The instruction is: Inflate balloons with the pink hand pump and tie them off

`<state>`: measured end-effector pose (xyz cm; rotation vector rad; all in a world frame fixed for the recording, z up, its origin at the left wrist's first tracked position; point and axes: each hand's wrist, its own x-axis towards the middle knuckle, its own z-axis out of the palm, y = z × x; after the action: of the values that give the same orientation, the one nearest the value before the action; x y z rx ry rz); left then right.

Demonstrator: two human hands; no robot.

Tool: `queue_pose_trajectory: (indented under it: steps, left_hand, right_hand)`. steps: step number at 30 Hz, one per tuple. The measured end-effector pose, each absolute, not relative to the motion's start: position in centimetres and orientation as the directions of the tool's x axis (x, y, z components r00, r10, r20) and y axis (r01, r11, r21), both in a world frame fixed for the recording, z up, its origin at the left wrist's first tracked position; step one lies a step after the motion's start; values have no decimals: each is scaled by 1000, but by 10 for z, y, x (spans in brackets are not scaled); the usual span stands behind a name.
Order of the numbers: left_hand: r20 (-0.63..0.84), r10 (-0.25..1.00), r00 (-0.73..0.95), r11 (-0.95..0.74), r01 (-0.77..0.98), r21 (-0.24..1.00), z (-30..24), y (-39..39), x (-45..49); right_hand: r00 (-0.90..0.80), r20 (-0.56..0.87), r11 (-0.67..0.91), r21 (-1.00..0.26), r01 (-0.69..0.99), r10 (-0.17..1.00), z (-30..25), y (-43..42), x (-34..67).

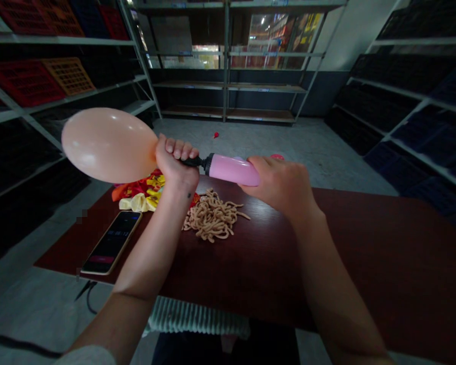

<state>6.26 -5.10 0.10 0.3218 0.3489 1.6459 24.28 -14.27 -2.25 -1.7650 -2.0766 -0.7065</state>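
Observation:
A peach-coloured balloon (108,144), swollen with air, points to the left above the table. My left hand (177,159) is closed round the balloon's neck and the black nozzle (193,161) of a hand pump. The pink barrel of the balloon pump (231,170) runs to the right from there. Wrapped round its other end is my right hand (281,185); the handle is mostly hidden behind it. Below the pump lies a heap of tan, cord-like strands (214,215). Uninflated balloons (140,197) in red, yellow and cream are piled under the inflated one.
A phone (112,243) showing a timer lies at the left of the dark brown table (365,243). Metal shelves (228,88) stand at the back, with crates (25,81) on the left shelving. A small red object (216,135) is on the floor.

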Motion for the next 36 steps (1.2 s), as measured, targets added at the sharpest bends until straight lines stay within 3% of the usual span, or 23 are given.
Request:
queue_pose_trajectory:
  steps: [6, 10, 17, 25, 29, 32, 36]
  left_hand:
    - [37, 989, -141, -144, -902, 407, -5, -26, 41]
    - [-15, 980, -198, -180, -921, 345, 6, -22, 24]
    - [-9, 958, -287, -272, -918, 289, 8, -12, -3]
    - [54, 939, -341, -344, -908, 239, 4, -15, 13]
    - [112, 950, -292, -313, -881, 355, 0, -23, 30]
    - [66, 973, -222, -226, -849, 478, -6, -29, 46]
    - [-18, 985, -171, -140, -860, 491, -19, -31, 69]
  right_hand:
    - [-183, 519, 125, 145, 982, 835, -22, -140, 250]
    - [-173, 518, 127, 123, 984, 838, -19, -141, 258]
    - [-176, 599, 102, 155, 983, 782, -13, -145, 275]
    - [-207, 550, 38, 302, 952, 809, -7, -151, 271]
    - [-222, 554, 18, 349, 937, 802, -7, -151, 272]
    - [-213, 511, 30, 343, 939, 833, -6, -153, 260]
    - [-172, 417, 55, 278, 959, 892, -11, -152, 235]
